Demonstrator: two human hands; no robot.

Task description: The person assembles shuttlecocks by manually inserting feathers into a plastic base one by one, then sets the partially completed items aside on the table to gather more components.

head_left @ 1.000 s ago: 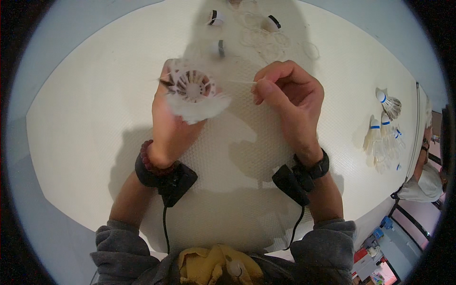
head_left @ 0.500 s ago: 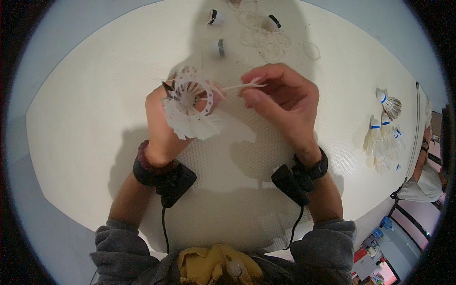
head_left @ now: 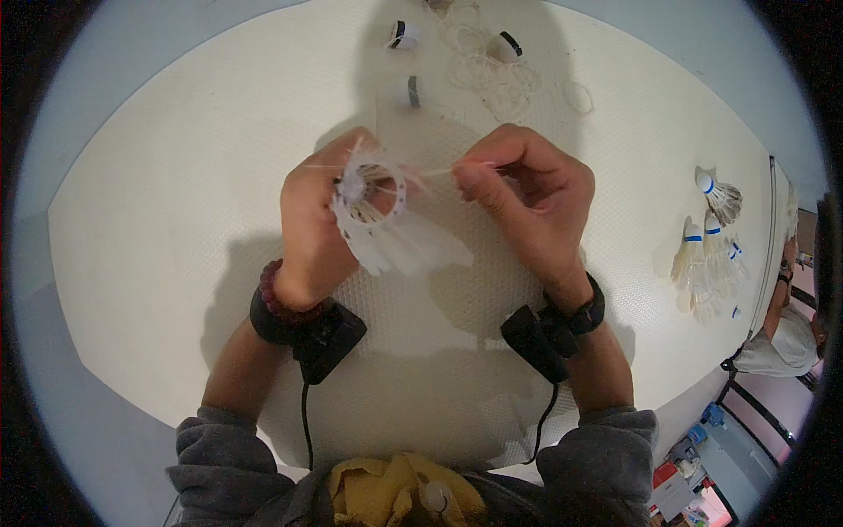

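A white feather shuttlecock [head_left: 399,241] with a pale round ring at its middle is gripped in my left hand [head_left: 314,198], whose fingers are partly hidden behind it. The feathers fan down and to the right, slightly blurred. To the right, my right hand [head_left: 536,198] is closed with thumb and fingertips pinched on a thin white strand [head_left: 436,171]. That strand runs across the gap toward the shuttlecock. Both hands are raised over the table, and a black device is strapped at each wrist.
Beyond my hands lie small white cylinders with dark bands [head_left: 405,35] and a tangle of loose white string [head_left: 505,88]. Several shuttlecocks with blue bands [head_left: 694,255] rest on the white table [head_left: 167,184] at the right. Another person's arm [head_left: 777,303] shows past the right edge.
My left hand has shifted slightly right and turned the shuttlecock, so its feathers now spread down and right. The right hand has moved slightly right, still pinching the strand.
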